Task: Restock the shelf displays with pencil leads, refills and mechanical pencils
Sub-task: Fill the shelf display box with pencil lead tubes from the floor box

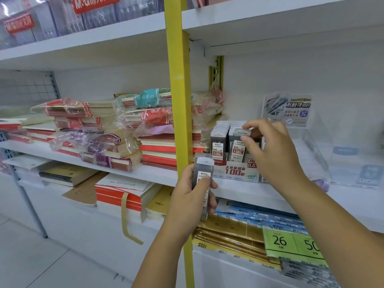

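Right hand (268, 151) pinches a slim clear lead case (241, 134) by its grey cap, seating it upright in the red-and-white cardboard display box (234, 170) on the white shelf (145, 173). Nearer, left hand (187, 197) grips the spare cases (202, 176), apparently ready to feed.

A bright yellow upright post (179, 100) is seen against white shelves (104, 40). The lead cases (217, 142) are coloured dark grey, with white caps and white labels crossed by a red band. The display box (234, 170) is white, printed with red lettering and a small pale green patch. The notebook stacks (160, 151) are striped in red and cream; the wrapped notebooks (108, 151) are cream with purple bands, and one wrapper (149, 98) is printed in teal. The blue packs (259, 214) and gold packs (228, 233) are shown beside a lime-green price tag (291, 242) with black numerals. The signs (95, 4) are red, lettered in what appears to be white.
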Demonstrator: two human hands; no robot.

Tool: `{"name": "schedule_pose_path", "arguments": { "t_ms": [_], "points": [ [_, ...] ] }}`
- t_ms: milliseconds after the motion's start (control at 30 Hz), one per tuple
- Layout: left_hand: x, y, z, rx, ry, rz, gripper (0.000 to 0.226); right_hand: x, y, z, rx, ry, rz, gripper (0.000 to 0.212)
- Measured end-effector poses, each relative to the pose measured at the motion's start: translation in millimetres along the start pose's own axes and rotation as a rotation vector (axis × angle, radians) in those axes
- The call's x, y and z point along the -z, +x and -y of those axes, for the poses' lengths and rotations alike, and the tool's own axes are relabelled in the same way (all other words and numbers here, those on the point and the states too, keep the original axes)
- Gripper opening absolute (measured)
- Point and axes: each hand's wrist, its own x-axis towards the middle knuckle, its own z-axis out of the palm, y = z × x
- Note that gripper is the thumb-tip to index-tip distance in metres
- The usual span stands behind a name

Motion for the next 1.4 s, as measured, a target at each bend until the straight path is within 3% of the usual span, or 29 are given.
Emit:
{"name": "schedule_pose_path", "arguments": {
  "t_ms": [200,367,500,633,767,867,967,1100,1200,1400],
  "points": [
    [-0.7,0.0,0.0,-0.013,-0.013,0.004,0.013,-2.5,-2.0,-6.4,0.063,-0.332,0.024,0.027],
    [-4.5,-2.0,-2.2,-0.037,-0.035,-0.011,0.012,4.8,-6.7,-6.4,0.076,-0.356,0.144,0.038],
    [-8.2,-3.3,-5.5,-0.059,-0.021,-0.009,0.014,16.4,-11.3,7.0,0.182,-0.127,0.059,0.028],
    [-14.5,-4.9,-8.4,-0.083,-0.04,0.016,0.015,20.0,-18.8,24.8,-0.075,0.352,0.341,0.025],
    [-19.8,-6.6,-8.6,-0.082,-0.06,0.034,0.015,15.4,-23.5,27.0,-0.234,0.484,0.494,0.024],
    [-20.2,-7.1,-6.8,-0.061,-0.058,0.044,0.012,17.2,-21.4,26.0,-0.248,0.532,0.412,0.019],
    [-15.4,-5.4,-4.8,-0.025,-0.088,0.036,0.014,28.4,-10.9,23.9,-0.224,0.553,0.126,0.019],
    [-6.7,-2.8,-1.4,-0.013,-0.079,0.004,0.017,41.8,-1.1,20.6,-0.033,0.52,-0.21,0.02],
    [-3.9,-1.4,0.6,-0.017,-0.081,-0.026,0.017,37.5,-0.6,17.2,0.064,0.351,-0.194,0.02],
    [0.9,0.7,0.2,-0.011,-0.085,-0.043,0.022,19.8,-1.5,10.0,0.072,0.133,-0.011,0.018]
  ]
}}
